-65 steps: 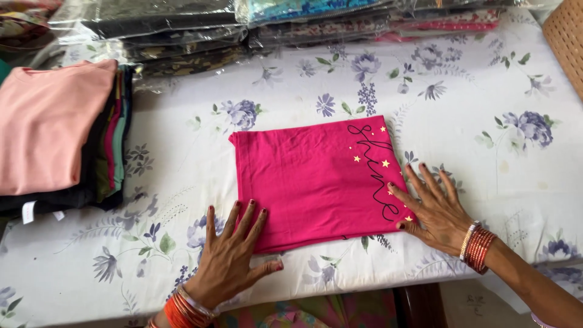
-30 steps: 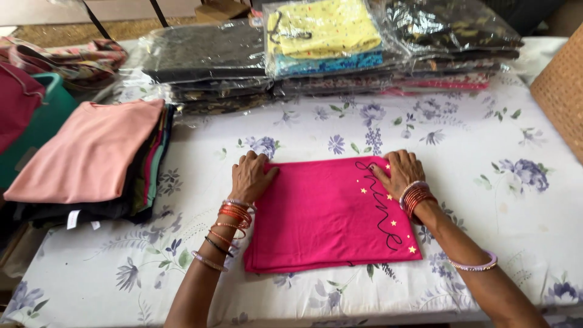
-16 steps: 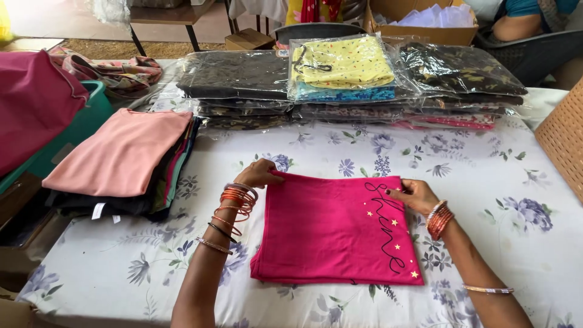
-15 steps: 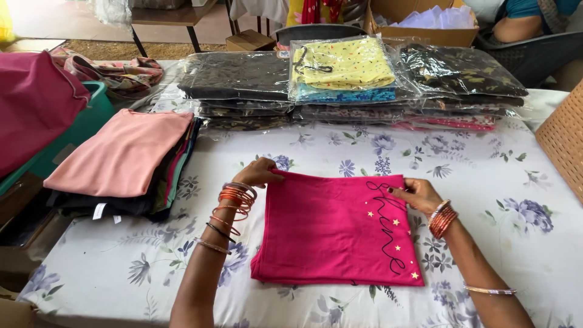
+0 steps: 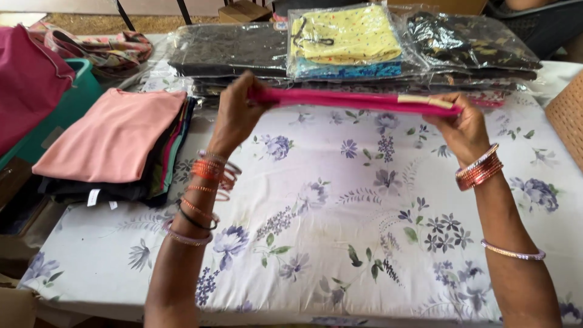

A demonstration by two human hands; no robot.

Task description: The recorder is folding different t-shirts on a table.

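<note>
Hands are gripping the folded pink garment [image 5: 358, 100] by its ends, left hand [image 5: 237, 115] and right hand [image 5: 463, 127] both clenched on it, holding it edge-on above the floral table cover [image 5: 340, 243]. Layers could be slipping apart if either grip is loosening. Beyond, bagged clothes [image 5: 346, 42] and a folded stack [image 5: 115, 143] are sitting.

Work table in a daylit room

A white cloth [image 5: 340, 243] printed with blue and purple flowers covers the table under the hands. Beyond them, dark table legs [image 5: 124, 6] stand on a brownish floor [image 5: 79, 19]. Far right of the hands is a woven wicker panel [image 5: 568, 112]. Soft, even daylight falls throughout.
</note>
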